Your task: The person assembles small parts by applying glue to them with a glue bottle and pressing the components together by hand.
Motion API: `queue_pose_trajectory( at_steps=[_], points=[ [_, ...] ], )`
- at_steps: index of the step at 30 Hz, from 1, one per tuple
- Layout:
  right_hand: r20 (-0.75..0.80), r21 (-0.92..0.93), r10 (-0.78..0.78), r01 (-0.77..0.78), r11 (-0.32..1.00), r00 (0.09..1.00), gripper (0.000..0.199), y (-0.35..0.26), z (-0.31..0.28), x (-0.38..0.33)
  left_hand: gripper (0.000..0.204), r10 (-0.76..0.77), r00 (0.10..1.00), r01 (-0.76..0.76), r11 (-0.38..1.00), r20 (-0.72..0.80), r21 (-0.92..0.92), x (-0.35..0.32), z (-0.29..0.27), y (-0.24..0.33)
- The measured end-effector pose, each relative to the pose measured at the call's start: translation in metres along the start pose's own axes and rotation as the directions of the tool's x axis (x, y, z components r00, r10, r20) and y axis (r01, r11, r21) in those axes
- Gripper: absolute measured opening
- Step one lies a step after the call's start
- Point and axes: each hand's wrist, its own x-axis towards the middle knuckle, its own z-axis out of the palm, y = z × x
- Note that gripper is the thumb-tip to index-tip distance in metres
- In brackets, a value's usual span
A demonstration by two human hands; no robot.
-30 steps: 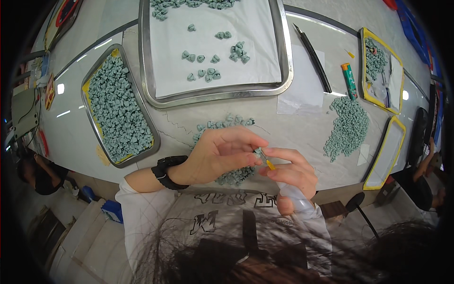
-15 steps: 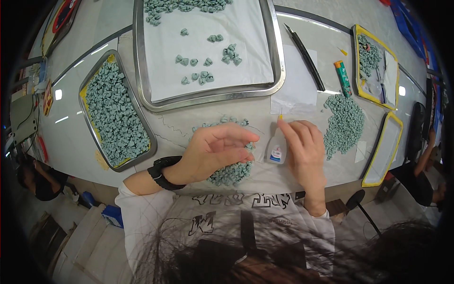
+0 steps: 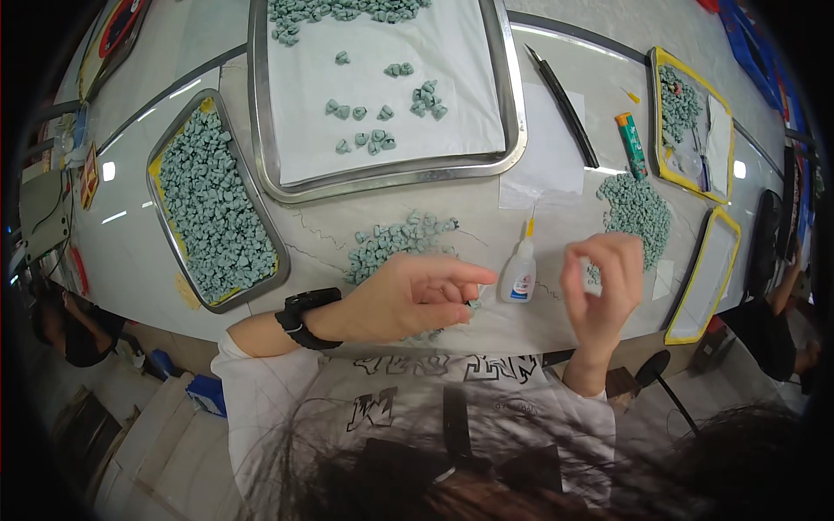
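Observation:
My left hand (image 3: pixel 426 298), with a black watch (image 3: pixel 306 317) on its wrist, is closed in a pinch over a loose heap of grey-green pieces (image 3: pixel 395 243). A small grey-green piece (image 3: pixel 474 305) shows at its fingertips. To its right stands a small white glue bottle (image 3: pixel 520 271) with a yellow needle nozzle (image 3: pixel 530 227), touched by neither hand. My right hand (image 3: pixel 608 282) is raised right of the bottle, its thumb and forefinger curled into a ring. Whether something tiny is between those fingertips cannot be seen. Behind it spreads a pile of smaller grey-green pieces (image 3: pixel 638 213).
A metal tray (image 3: pixel 391 187) lined with white paper holds scattered pieces ahead. Left is a smaller tray (image 3: pixel 276 282) full of them. A black tweezer-like tool (image 3: pixel 565 108), a green lighter-like tube (image 3: pixel 632 143) and two yellow-edged trays (image 3: pixel 724 260) (image 3: pixel 653 113) lie on the right.
My right hand has left the bottle's nozzle and moved right, its fingers curling. My left hand has shifted slightly right and down, uncovering more of the heap. The bottle now stands free.

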Motion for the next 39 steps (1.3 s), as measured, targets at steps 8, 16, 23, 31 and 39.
queue_pose_trajectory(
  at_steps=[8,16,23,31,39],
  points=[
    [0.19,0.435,-0.222,0.121,0.892,0.956,0.024,-0.033,0.026,0.001,0.039,0.044,0.982,-0.068,0.99,0.184,0.123,-0.006,-0.001,0.004],
    [0.046,0.545,-0.041,0.01,0.838,0.998,0.014,-0.047,0.033,-0.003,0.033,0.237,0.971,-0.231,0.962,-0.022,0.148,-0.006,-0.003,0.01],
    [0.447,0.801,0.226,-0.5,0.329,0.866,0.002,-0.053,0.048,-0.008,0.032,0.426,0.899,-0.395,0.89,-0.104,0.228,-0.007,-0.007,0.003],
    [0.49,0.764,0.247,-0.548,0.342,0.836,0.002,-0.054,0.049,-0.007,0.031,0.445,0.889,-0.41,0.878,-0.108,0.245,-0.004,-0.004,0.0],
    [0.168,0.583,0.182,-0.247,0.774,0.969,0.011,-0.059,0.055,-0.003,0.029,0.606,0.79,-0.507,0.733,-0.096,0.453,-0.003,-0.005,-0.007]
  ],
)
